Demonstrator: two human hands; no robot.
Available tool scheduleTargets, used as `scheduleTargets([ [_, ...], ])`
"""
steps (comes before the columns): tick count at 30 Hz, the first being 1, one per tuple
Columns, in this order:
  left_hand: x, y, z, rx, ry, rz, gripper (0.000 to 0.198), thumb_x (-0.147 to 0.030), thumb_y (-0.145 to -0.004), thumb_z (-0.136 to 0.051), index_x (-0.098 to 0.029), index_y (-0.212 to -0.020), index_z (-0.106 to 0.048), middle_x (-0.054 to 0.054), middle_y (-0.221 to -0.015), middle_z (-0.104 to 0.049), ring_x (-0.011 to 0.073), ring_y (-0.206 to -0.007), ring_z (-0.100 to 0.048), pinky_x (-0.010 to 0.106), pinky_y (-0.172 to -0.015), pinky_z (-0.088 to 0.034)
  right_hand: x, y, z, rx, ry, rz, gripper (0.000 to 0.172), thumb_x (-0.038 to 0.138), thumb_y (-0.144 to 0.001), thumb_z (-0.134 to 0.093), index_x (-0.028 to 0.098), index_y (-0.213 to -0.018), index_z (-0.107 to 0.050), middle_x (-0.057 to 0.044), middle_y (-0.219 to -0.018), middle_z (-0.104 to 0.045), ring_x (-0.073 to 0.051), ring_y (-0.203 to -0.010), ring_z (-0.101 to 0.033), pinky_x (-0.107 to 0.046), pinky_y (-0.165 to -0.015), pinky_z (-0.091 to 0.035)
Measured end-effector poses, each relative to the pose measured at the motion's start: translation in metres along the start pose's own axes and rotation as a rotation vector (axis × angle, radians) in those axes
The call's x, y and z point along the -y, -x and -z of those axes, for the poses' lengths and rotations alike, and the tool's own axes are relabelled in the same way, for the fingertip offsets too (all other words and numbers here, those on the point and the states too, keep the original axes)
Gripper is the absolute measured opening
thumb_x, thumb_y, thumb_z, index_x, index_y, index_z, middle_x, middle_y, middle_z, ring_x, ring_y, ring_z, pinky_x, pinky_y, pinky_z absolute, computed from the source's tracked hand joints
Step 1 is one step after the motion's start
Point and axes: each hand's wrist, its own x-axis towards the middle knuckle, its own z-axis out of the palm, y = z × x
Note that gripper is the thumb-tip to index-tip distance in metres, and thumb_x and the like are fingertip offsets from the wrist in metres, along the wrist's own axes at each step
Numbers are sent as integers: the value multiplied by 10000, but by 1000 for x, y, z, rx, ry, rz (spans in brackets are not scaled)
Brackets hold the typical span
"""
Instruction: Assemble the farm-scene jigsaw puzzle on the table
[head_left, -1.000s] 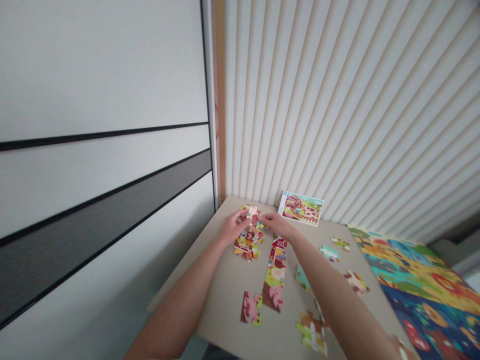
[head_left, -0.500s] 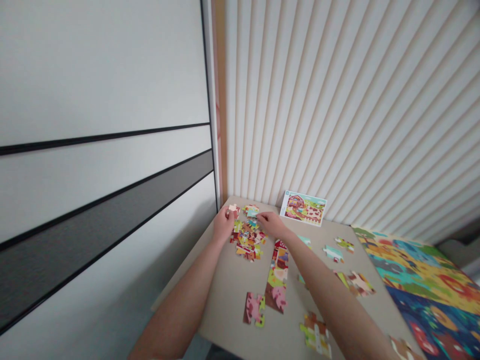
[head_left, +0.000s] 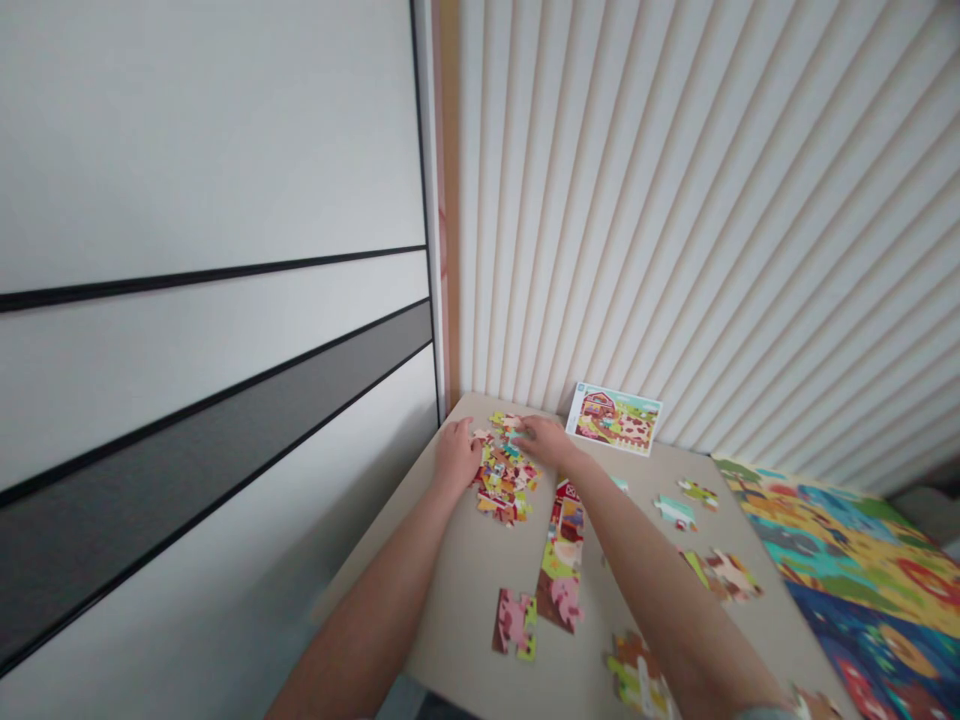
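Moved since prior frame: left hand [head_left: 457,455] lowered to the pile's 9 o'clock edge, narrow and curled, any held piece hidden. Right hand [head_left: 546,440] narrow at 3 o'clock, grip unclear. Loose jigsaw pieces [head_left: 504,470]: light, thin stiff card, best pinched by edges. Joined strip [head_left: 562,555] at 5 o'clock, liable to part if lifted. Bottom cluster [head_left: 637,680] cut off by frame.
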Motion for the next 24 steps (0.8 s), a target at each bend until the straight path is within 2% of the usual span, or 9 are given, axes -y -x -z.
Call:
scheduleTargets([
  [5,-4,2,2,15,-27,-16,367,-194,-901,-553,-165,-1265,-586,131,-1161,-656,256,-1116,-603,370,-1001,-444,-23,3,6,53,-114,-57,594,372,-772,-767,199,-1323,-630,-77,-1145,-711,-242,-994,-649,-314,-866,-476],
  [10,-6,2,3,19,-17,-27,343,-181,-903,-553,-170,-1242,-600,120,-1154,-661,251,-1113,-604,363,-1000,-449,-34,5,11,117,-188,-79,347,329,-766,-750,158,-1067,-749,-33,-932,-732,-202,-841,-653,-265,-738,-479],
  [13,-6,1,3,32,-10,-36,340,-164,-904,-547,-178,-1238,-606,120,-1163,-660,252,-1130,-597,372,-1014,-442,-33,5,12,109,-217,-88,356,321,-758,-746,146,-1069,-743,-37,-958,-729,-202,-857,-650,-267,-741,-478],
  [16,-6,1,4,46,-5,-40,332,-158,-907,-539,-182,-1228,-620,126,-1161,-657,256,-1136,-592,380,-1020,-436,-27,6,10,102,-240,-82,429,380,-746,-763,179,-1124,-736,-26,-1008,-728,-211,-904,-651,-280,-786,-482],
  [19,-5,1,3,48,4,-46,323,-155,-907,-539,-189,-1213,-633,126,-1154,-657,260,-1135,-590,387,-1022,-431,-21,5,5,77,-241,-116,468,433,-697,-796,200,-1100,-748,-20,-978,-730,-225,-894,-648,-297,-785,-483],
  [24,-6,1,2,28,7,-63,300,-183,-909,-552,-187,-1192,-650,120,-1142,-658,262,-1114,-593,390,-1021,-430,-16,5,0,32,-241,-155,440,356,-666,-804,183,-1066,-739,-19,-944,-731,-219,-872,-644,-290,-769,-481],
])
